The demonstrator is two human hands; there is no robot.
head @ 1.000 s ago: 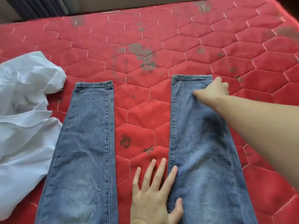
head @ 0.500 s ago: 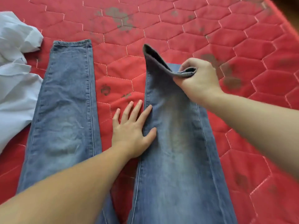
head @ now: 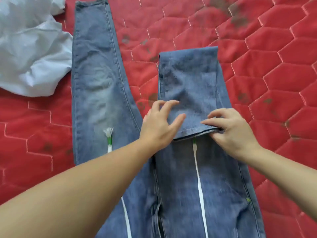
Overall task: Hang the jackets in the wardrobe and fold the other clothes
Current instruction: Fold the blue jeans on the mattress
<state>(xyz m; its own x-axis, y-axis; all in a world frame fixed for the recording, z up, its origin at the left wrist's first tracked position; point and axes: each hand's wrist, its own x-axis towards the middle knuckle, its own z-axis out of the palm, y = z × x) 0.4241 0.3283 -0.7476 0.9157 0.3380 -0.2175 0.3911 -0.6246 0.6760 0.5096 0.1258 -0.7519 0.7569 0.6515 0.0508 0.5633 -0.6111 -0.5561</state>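
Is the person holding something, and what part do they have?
Yes, the jeans. The right hand pinches the hem of the folded-back leg at its right corner. The left hand rests on that fold with loosely bent fingers, with no grip.

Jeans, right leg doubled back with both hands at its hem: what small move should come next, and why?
Probably fold the left leg back the same way: it lies full length, while the right hand pinches the right leg's hem already laid flat, the left hand resting beside it.
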